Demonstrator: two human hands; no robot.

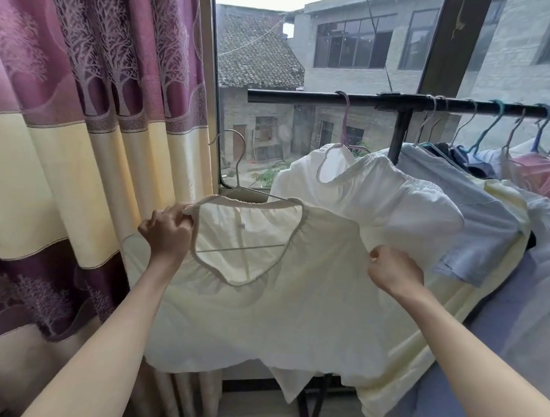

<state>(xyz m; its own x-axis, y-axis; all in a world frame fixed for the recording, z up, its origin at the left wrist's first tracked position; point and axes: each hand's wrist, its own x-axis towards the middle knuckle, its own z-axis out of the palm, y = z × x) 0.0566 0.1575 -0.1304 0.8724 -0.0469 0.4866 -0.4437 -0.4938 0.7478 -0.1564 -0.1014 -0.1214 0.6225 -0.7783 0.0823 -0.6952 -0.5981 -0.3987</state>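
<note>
A pale cream blouse (275, 313) with a gathered neckline sits on a thin wire hanger (237, 169), held up in front of me and clear of the rail. My left hand (166, 232) pinches the blouse's left shoulder at the neckline edge. On the other side, my right hand (394, 267) grips the fabric of the right shoulder. The hanger's hook points up, free in the air, below and left of the black clothes rail (308, 98).
A white blouse (367, 189) hangs on a pink hanger at the rail's left end. Several more garments on hangers (498, 193) crowd the rail to the right. A purple and cream curtain (76, 127) hangs at left beside the window.
</note>
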